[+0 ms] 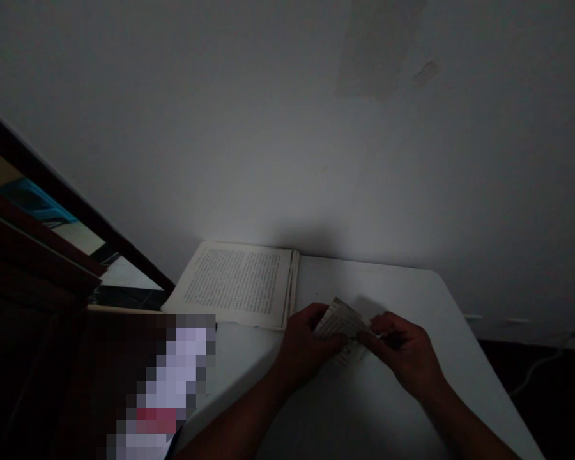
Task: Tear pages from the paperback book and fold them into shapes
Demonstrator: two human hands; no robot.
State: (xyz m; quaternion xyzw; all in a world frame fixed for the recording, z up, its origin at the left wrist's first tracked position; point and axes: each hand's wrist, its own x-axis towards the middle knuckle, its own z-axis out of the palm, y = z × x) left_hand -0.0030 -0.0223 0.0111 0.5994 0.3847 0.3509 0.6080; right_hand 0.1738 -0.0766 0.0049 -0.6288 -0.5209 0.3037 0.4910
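Over the white table, my left hand grips the left side of a folded printed paper, its thumb lying across the front. My right hand pinches the same paper at its right edge, thumb and fingers closed on it. The two thumbs come close together near the middle of the paper. One corner of the paper points up, and lines of small print show on it. Dim light hides the exact folds. Left of my hands lies a stack of printed sheets, its top page covered in text.
The white table stands against a grey wall with a patch on it. At lower left is a pixelated pale item. Dark wood fills the left side, with a blue object behind. A pale cable hangs at right.
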